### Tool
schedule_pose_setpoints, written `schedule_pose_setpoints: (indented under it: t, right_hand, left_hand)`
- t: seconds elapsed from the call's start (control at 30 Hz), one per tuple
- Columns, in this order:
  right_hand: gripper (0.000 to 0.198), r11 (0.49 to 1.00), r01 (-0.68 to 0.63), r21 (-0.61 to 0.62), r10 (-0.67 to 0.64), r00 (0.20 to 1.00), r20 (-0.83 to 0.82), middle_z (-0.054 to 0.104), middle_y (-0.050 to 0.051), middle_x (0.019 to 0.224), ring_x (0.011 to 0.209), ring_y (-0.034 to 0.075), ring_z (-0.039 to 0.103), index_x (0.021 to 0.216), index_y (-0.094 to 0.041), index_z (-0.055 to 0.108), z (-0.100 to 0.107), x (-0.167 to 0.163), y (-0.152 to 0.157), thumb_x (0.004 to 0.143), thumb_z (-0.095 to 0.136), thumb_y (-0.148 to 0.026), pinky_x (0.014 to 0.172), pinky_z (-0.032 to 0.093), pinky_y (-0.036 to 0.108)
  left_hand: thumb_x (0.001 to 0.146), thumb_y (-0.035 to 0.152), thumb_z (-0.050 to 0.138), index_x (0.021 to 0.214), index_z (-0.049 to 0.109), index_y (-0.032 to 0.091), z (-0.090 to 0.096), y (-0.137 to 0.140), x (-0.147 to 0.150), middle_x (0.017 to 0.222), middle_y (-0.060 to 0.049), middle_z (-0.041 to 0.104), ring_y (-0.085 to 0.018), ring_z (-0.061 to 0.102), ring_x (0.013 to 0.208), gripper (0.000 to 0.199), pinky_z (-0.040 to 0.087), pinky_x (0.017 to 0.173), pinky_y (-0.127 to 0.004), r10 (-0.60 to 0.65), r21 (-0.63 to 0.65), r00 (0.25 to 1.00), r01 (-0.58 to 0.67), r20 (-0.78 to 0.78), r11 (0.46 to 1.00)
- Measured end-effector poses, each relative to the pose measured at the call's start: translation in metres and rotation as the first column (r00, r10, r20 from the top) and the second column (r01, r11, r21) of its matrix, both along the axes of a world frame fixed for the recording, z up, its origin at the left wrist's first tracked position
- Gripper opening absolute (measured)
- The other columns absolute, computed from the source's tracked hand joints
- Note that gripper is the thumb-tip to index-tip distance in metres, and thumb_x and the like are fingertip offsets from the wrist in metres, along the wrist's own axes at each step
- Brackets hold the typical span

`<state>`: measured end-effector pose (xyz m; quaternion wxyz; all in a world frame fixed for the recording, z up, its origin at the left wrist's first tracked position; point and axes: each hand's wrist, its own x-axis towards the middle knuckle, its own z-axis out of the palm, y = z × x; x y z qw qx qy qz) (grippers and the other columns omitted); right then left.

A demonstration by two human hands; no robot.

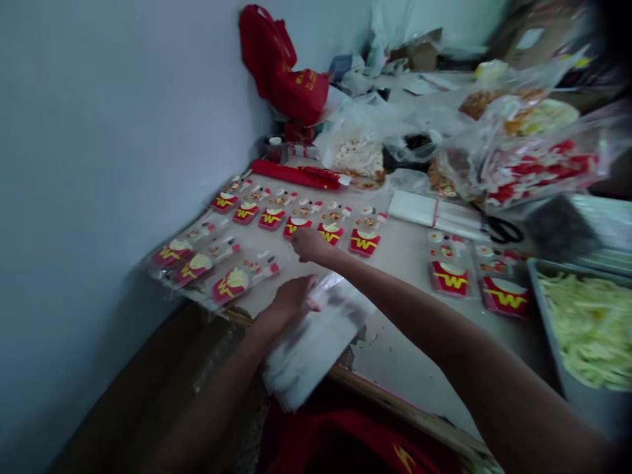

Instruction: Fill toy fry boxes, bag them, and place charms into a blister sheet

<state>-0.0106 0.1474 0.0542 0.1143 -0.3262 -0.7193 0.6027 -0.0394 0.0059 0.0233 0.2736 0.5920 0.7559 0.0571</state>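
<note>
While your left hand point(292, 299) gripped the clear plastic bags point(309, 352), long axis slanting toward you, your right hand point(312, 247), the nearer, lay just before a W-marked red pack point(295, 224), curled, its hold unclear. Rightward, a metal tray point(544, 319) contained pale strips point(587, 329); beyond, a transparent bag point(612, 145) enclosed red pieces point(543, 168).

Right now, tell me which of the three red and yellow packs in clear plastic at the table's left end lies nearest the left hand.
The rightmost pack; the middle pack and leftmost pack lie farther from the left hand, toward the wall.
</note>
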Motion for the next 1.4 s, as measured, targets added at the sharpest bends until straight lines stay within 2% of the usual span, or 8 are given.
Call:
schedule_pose_setpoints:
  t: [0.3,0.43,0.77,0.9,1.1,1.2,1.27,1.4]
  right_hand:
    - [0.02,0.782,0.095,0.617,-0.309,0.918,0.249,0.068,0.003,0.067,0.055,0.013,0.061,0.097,-0.014,0.076,0.056,0.247,0.097,0.086,0.067,-0.028,0.056,0.038,0.024]
    - [0.011,0.723,-0.173,0.669,-0.309,0.785,0.537,0.068,0.004,0.067,0.064,0.019,0.062,0.082,-0.02,0.078,0.039,0.326,0.072,0.082,0.073,-0.029,0.057,0.036,0.028]
    - [0.073,0.73,-0.012,0.684,-0.105,0.986,0.13,0.065,0.011,0.122,0.107,0.028,0.058,0.137,-0.023,0.055,-0.011,0.27,0.004,0.072,0.084,-0.038,0.09,0.046,0.041]
    - [0.02,0.948,0.032,0.315,-0.029,0.999,-0.014,0.07,0.003,0.083,0.074,0.018,0.06,0.096,-0.019,0.071,-0.009,0.245,0.009,0.079,0.076,-0.029,0.069,0.047,0.03]
    - [0.014,0.948,0.024,0.316,-0.014,0.999,-0.033,0.069,0.0,0.078,0.069,0.014,0.058,0.09,-0.02,0.073,0.003,0.263,0.004,0.089,0.069,-0.033,0.065,0.042,0.027]
    - [0.03,0.827,-0.004,0.562,-0.114,0.978,0.176,0.07,0.006,0.093,0.082,0.02,0.061,0.109,-0.022,0.071,0.009,0.308,0.021,0.087,0.072,-0.043,0.073,0.043,0.032]
    - [0.031,0.613,-0.149,0.776,-0.271,0.883,0.384,0.068,0.011,0.101,0.098,0.029,0.058,0.106,-0.019,0.07,0.007,0.339,0.031,0.083,0.077,-0.039,0.082,0.042,0.039]
    - [0.011,0.4,-0.455,0.796,-0.363,0.718,0.593,0.066,0.013,0.099,0.101,0.031,0.055,0.089,-0.018,0.068,-0.011,0.365,0.023,0.089,0.059,-0.012,0.087,0.039,0.044]
  left_hand:
    - [0.058,0.032,0.088,0.121,0.06,0.022,0.013,0.023,-0.008,0.121,-0.013,0.062,-0.034,0.057,0.112,0.07,0.045,0.089,-0.04,-0.101,0.039,0.961,0.115,-0.258,0.993]
    - [0.056,0.027,0.086,0.117,0.059,0.023,0.014,0.036,-0.007,0.12,-0.011,0.063,-0.03,0.058,0.109,0.067,0.044,0.087,-0.035,-0.115,0.034,0.973,0.124,-0.201,0.992]
    - [0.075,0.038,0.067,0.071,0.064,0.022,0.041,0.051,0.03,0.072,0.001,0.063,-0.017,0.056,0.07,0.017,0.033,0.064,-0.028,-0.219,0.118,0.975,0.214,0.03,0.97]
    - [0.074,0.042,0.068,0.078,0.068,0.022,0.053,0.047,0.035,0.073,0.001,0.063,-0.017,0.056,0.07,0.021,0.036,0.064,-0.027,-0.205,0.115,0.965,0.188,0.164,0.975]
    - [0.07,0.044,0.072,0.084,0.079,0.02,0.037,0.081,0.062,0.076,-0.002,0.071,-0.019,0.06,0.071,0.029,0.042,0.066,-0.026,-0.254,-0.085,0.77,0.37,0.586,0.925]
    - [0.068,0.045,0.074,0.077,0.078,0.018,0.025,0.094,0.062,0.075,-0.003,0.071,-0.019,0.06,0.073,0.028,0.044,0.068,-0.026,-0.189,-0.065,0.763,0.289,0.617,0.955]
    - [0.067,0.046,0.076,0.078,0.076,0.017,0.02,0.095,0.057,0.077,-0.003,0.071,-0.018,0.061,0.075,0.03,0.044,0.071,-0.026,-0.09,-0.046,0.772,0.152,0.629,0.987]
    - [0.063,0.048,0.081,0.074,0.071,0.016,0.017,0.088,0.049,0.072,-0.002,0.067,-0.016,0.057,0.069,0.035,0.041,0.065,-0.026,0.064,-0.057,0.755,-0.036,0.652,0.998]
